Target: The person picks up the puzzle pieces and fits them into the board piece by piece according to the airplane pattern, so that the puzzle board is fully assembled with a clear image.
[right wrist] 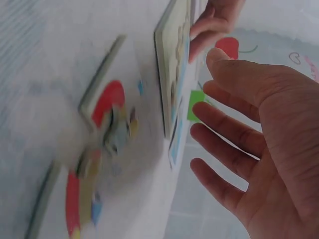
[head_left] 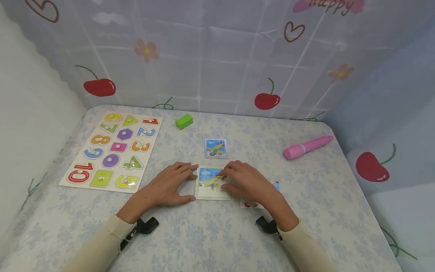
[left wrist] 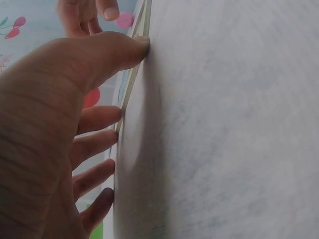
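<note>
Rested the left hand (head_left: 170, 185), thumb and fingers apart, against the left edge of the puzzle board (head_left: 213, 194) on the counter (head_left: 204, 238); held the right hand (head_left: 249, 183), thumb and fingers apart, over its right side.

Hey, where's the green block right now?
In the head view, the green block sits near the far edge of the table, just right of the number board.

Picture card (head_left: 215, 148) just behind puzzle tray (head_left: 213, 194)
</note>
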Motion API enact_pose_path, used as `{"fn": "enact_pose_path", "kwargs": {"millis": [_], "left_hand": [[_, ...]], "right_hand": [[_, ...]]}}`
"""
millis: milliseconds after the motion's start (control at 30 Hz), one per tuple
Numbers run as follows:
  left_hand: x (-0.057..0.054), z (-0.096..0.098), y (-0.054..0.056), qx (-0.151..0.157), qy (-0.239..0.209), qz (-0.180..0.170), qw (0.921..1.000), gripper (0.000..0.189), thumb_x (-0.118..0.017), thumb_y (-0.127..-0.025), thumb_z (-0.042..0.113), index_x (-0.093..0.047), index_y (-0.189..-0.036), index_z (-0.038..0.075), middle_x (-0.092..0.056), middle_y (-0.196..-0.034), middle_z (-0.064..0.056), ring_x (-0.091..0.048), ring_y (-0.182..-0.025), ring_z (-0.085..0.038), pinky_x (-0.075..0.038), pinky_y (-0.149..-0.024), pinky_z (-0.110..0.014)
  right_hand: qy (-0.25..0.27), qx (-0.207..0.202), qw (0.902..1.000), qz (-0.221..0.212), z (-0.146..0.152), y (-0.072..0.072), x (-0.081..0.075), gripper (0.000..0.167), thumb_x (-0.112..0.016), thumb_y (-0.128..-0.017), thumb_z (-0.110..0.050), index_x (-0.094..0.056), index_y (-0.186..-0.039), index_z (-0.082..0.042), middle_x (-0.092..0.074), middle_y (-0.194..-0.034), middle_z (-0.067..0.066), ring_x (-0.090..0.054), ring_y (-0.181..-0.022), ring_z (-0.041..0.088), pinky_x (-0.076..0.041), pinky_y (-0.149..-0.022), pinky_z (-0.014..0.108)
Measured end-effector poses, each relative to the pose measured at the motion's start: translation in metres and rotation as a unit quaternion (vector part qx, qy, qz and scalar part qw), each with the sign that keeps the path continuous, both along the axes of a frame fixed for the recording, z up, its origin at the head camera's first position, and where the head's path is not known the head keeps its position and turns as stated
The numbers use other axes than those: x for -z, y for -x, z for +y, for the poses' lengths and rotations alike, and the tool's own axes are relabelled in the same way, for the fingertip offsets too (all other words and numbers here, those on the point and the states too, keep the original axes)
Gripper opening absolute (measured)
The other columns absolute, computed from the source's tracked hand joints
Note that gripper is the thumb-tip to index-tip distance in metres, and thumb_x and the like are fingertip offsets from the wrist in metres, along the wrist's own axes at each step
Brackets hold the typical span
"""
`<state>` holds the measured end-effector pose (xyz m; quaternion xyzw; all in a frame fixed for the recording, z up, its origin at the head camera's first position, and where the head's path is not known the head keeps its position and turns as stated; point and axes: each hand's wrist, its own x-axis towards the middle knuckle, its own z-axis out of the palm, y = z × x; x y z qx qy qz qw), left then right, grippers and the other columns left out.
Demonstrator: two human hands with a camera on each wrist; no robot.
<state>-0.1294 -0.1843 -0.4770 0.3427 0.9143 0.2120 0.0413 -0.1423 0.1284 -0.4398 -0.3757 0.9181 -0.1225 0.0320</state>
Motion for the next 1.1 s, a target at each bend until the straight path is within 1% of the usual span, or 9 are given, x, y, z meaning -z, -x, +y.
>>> {"fn": "enact_pose_path", "kwargs": {"millis": [133,233,367,533,867,1100], "left_hand": [[0.000,0.000,0.000,0.000,0.001,-0.002,1.0000,0.062,-0.084,-0.091,0.050,-0.070,-0.139,0.014,-0.049,-0.166,-0.002,-0.045,-0.150,-0.030,-0.042,-0.118,-0.057],[0.000,0.000,0.000,-0.001,-0.002,-0.004,1.0000,0.061,-0.084,-0.091,0.049,-0.070,-0.139,0.014,-0.049,-0.166,-0.002,-0.045,-0.150,-0.030,-0.042,-0.118,-0.057],[0.000,-0.001,0.000,0.001,-0.008,-0.004,1.0000,0.061,-0.084,-0.091,0.048,-0.071,-0.139,0.014,-0.049,-0.166,-0.002,-0.046,-0.149,-0.030,-0.042,-0.118,-0.057],[0.000,-0.001,-0.001,0.003,-0.008,-0.002,1.0000,0.061,-0.084,-0.091,0.049,-0.071,-0.139,0.014,-0.050,-0.165,-0.003,-0.046,-0.149,-0.030,-0.043,-0.117,-0.057],[0.001,-0.001,0.000,0.004,-0.012,0.001,0.9999,0.060,-0.084,-0.091,0.049,-0.071,-0.138,0.014,-0.050,-0.165,-0.003,-0.047,-0.148,-0.029,-0.043,-0.117,-0.057],[0.001,0.000,0.000,0.001,-0.011,0.000,0.9999,0.059,-0.085,-0.090,0.049,-0.069,-0.136,0.016,-0.051,-0.164,-0.003,-0.047,-0.148,-0.030,-0.044,-0.116,-0.057]], "right_hand": [[0.005,0.018,0.9998,0.010,0.016,-0.004,-0.005,0.038,-0.086,-0.095,-0.029,-0.076,-0.129,-0.016,-0.069,-0.123,0.000,-0.065,-0.114,0.020,-0.057,-0.094,0.040],[0.006,0.035,0.9992,0.016,0.025,-0.007,-0.008,0.039,-0.087,-0.093,-0.028,-0.077,-0.128,-0.014,-0.069,-0.123,0.002,-0.065,-0.115,0.022,-0.057,-0.096,0.042],[0.019,0.057,0.9981,0.016,0.038,-0.009,-0.009,0.040,-0.089,-0.091,-0.026,-0.077,-0.127,-0.013,-0.070,-0.123,0.002,-0.066,-0.116,0.024,-0.058,-0.098,0.045],[0.044,0.067,0.9967,0.016,0.055,-0.012,-0.005,0.041,-0.091,-0.089,-0.023,-0.078,-0.127,-0.013,-0.071,-0.123,0.002,-0.067,-0.117,0.024,-0.058,-0.099,0.045],[0.082,0.081,0.9933,0.006,0.091,-0.017,0.003,0.048,-0.093,-0.086,-0.022,-0.075,-0.130,-0.011,-0.070,-0.125,0.003,-0.067,-0.115,0.023,-0.060,-0.095,0.045],[0.082,0.110,0.9904,-0.013,0.117,-0.023,0.009,0.050,-0.091,-0.089,-0.023,-0.073,-0.134,-0.010,-0.070,-0.127,0.004,-0.066,-0.117,0.024,-0.059,-0.096,0.047]]}}
